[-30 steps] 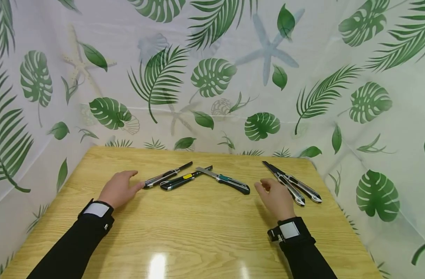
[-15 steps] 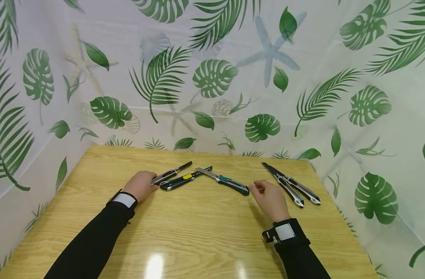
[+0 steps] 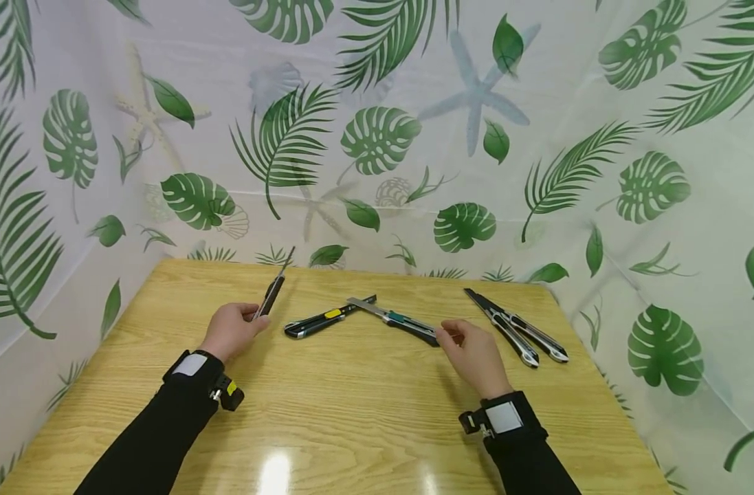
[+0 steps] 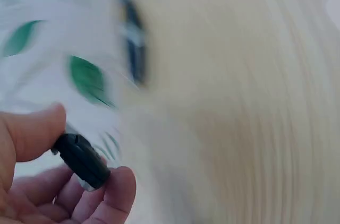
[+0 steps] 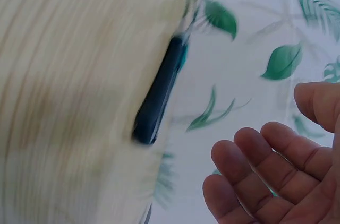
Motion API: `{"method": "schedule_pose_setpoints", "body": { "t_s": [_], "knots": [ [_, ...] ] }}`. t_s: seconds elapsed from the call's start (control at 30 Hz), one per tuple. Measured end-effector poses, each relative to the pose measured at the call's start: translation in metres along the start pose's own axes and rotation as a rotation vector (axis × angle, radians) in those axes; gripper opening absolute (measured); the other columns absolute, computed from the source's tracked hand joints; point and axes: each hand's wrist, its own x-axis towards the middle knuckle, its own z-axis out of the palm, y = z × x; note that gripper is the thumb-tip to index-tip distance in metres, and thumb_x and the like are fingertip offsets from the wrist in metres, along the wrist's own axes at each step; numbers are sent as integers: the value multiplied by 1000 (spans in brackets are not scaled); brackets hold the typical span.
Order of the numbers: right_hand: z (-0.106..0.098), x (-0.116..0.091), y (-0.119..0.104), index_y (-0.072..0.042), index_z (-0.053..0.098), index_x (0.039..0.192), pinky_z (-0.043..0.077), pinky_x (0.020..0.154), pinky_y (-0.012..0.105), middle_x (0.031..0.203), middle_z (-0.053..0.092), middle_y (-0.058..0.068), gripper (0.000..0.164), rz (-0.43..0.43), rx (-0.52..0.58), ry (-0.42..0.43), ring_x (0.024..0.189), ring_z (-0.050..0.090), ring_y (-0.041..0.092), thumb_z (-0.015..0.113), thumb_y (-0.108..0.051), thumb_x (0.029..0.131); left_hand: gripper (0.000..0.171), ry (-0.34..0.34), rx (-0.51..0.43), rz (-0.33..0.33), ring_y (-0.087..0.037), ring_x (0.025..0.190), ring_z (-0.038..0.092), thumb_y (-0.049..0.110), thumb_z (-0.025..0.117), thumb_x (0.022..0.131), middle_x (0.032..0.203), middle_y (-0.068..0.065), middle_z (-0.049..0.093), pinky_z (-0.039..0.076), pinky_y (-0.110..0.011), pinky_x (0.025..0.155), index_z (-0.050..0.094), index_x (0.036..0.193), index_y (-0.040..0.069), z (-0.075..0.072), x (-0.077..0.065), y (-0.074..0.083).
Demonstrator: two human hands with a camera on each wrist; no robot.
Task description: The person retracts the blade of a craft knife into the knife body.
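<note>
My left hand (image 3: 229, 331) grips a snap-off utility knife (image 3: 271, 295) by its handle, tilted up off the table with its dark blade pointing away. In the left wrist view its dark handle end (image 4: 81, 159) sits between thumb and fingers. My right hand (image 3: 477, 356) hovers at the handle end of a utility knife with a teal slider (image 3: 407, 323). The right wrist view shows its fingers (image 5: 231, 163) loosely bent, apart from that knife's dark handle (image 5: 158, 94). A black utility knife with a yellow slider (image 3: 319, 321) lies crossed with the teal one at the blades.
Two more silver-and-black utility knives, a left one (image 3: 515, 338) and a right one (image 3: 542, 337), lie close together at the table's right side. The wooden table (image 3: 327, 405) ends at a leaf-patterned cloth (image 3: 377, 227) behind and at both sides.
My left hand has reached to the leftmost utility knife, picked it up and drawn it back left, blade swung upward. The right hand has shifted slightly left toward the teal knife.
</note>
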Motion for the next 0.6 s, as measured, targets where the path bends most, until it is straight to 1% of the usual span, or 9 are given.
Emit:
{"method": "schedule_pose_setpoints", "body": {
  "t_s": [0.1, 0.17, 0.2, 0.27, 0.33, 0.43, 0.53, 0.6],
  "knots": [
    [7, -3, -15, -7, 70, 138, 60, 92, 49, 119, 78, 11, 45, 5, 100, -45, 107, 73, 29, 63, -41, 109, 60, -28, -354, -72, -38, 126, 64, 26, 61, 111, 147, -29, 57, 57, -36, 95, 44, 158, -6, 3, -19, 14],
    [13, -6, -26, -9, 70, 138, 60, 93, 46, 120, 78, 9, 44, 9, 170, -80, 108, 73, 26, 64, -41, 109, 61, -38, -568, -105, -29, 119, 66, 24, 62, 111, 145, -24, 57, 56, -28, 93, 41, 160, -5, 13, -30, 25],
    [16, -7, -32, -10, 70, 138, 60, 93, 44, 121, 78, 8, 44, 9, 210, -100, 109, 73, 25, 64, -41, 109, 61, -41, -660, -114, -23, 115, 66, 23, 63, 110, 141, -20, 57, 56, -25, 92, 41, 160, -4, 19, -35, 30],
    [23, -8, -44, -12, 70, 139, 60, 95, 42, 124, 78, 7, 43, 6, 292, -143, 112, 73, 23, 65, -40, 108, 57, -36, -775, -122, -13, 105, 66, 19, 65, 109, 133, -13, 59, 56, -22, 87, 43, 157, -3, 34, -44, 42],
    [30, -8, -56, -13, 68, 142, 61, 98, 41, 128, 77, 8, 43, 1, 382, -190, 116, 74, 24, 64, -39, 109, 53, -20, -833, -110, -9, 96, 66, 15, 69, 106, 123, -8, 62, 57, -22, 83, 47, 151, -2, 50, -51, 53],
    [40, -6, -74, -12, 62, 149, 60, 102, 42, 139, 72, 12, 49, -8, 494, -262, 125, 71, 29, 63, -41, 109, 49, 17, -836, -62, -10, 91, 68, 11, 76, 101, 113, -7, 66, 59, -24, 79, 53, 141, -1, 76, -56, 66],
    [49, -3, -89, -12, 55, 156, 59, 104, 45, 149, 65, 17, 56, -21, 561, -331, 133, 67, 33, 61, -44, 110, 49, 54, -780, -15, -13, 88, 70, 13, 83, 95, 107, -9, 69, 59, -25, 76, 57, 135, 2, 99, -58, 74],
    [54, -1, -97, -13, 53, 157, 58, 105, 46, 153, 63, 15, 57, -25, 594, -364, 135, 65, 31, 60, -45, 110, 50, 71, -714, 20, -14, 86, 70, 16, 87, 92, 105, -10, 71, 58, -26, 73, 59, 132, 4, 110, -61, 78]
  ]
}}
